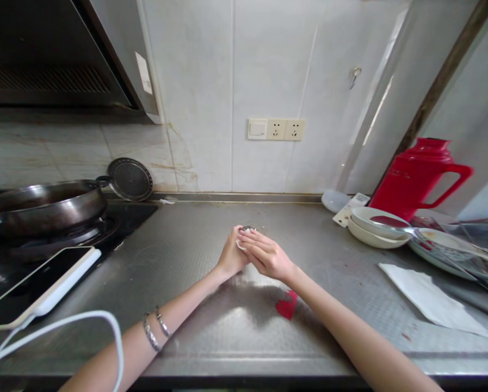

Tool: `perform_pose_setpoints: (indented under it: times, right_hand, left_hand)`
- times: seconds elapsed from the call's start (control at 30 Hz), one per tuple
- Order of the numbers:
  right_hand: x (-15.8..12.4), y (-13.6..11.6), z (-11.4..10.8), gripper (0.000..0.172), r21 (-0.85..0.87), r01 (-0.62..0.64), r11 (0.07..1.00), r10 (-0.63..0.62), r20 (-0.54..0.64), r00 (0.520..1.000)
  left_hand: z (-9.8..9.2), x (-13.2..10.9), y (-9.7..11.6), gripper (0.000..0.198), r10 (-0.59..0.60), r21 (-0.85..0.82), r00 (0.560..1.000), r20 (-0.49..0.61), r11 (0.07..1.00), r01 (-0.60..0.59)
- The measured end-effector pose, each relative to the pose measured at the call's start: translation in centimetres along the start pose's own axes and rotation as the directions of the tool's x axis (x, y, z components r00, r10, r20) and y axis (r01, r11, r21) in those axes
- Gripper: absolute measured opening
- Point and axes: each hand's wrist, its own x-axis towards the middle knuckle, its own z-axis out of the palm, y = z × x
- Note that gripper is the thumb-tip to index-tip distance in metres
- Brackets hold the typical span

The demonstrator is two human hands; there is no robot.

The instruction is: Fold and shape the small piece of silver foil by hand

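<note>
My left hand point(232, 255) and my right hand point(266, 255) meet over the middle of the metal counter point(190, 234). Between them sits a small dark object point(247, 228), mostly covered, so its kind does not show. A white wad like tissue point(241, 243) is pressed against it under my right fingers. The left fingers curl around the dark object from the other side. Below my right wrist, a torn red scrap point(286, 306) lies on the counter.
A pan point(43, 209) stands on the stove at left, near a phone point(31, 286) with a white cable. At right are stacked bowls point(378, 231), a red thermos jug point(419, 177), a plate point(439, 242) with utensils, and a paper napkin point(431, 299).
</note>
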Motion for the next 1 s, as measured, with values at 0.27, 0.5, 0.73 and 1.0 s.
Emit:
perform_pose_setpoints:
  times: [0.27,0.5,0.73,1.0]
  right_hand:
    - [-0.5,0.7,-0.1,0.033,-0.040,-0.077,0.996,0.074,-0.079,0.994]
    - [-0.2,0.1,0.3,0.035,0.016,0.045,0.999,-0.044,-0.058,0.997]
    - [-0.7,0.7,0.9,0.030,0.196,-0.345,0.918,0.391,-0.289,0.874]
    - [-0.8,0.9,0.8,0.035,0.165,-0.201,0.966,0.240,-0.261,0.935]
  left_hand:
    - [0.1,-0.2,1.5,0.073,-0.043,0.063,0.999,-0.023,0.997,0.045]
    - [0.2,-0.2,1.4,0.069,-0.082,-0.137,0.997,0.015,0.987,0.083]
    - [0.1,0.0,2.6,0.065,-0.205,-0.148,0.978,-0.031,0.969,0.199]
    - [-0.2,-0.3,3.3,0.058,-0.285,-0.055,0.959,0.013,0.957,0.285]
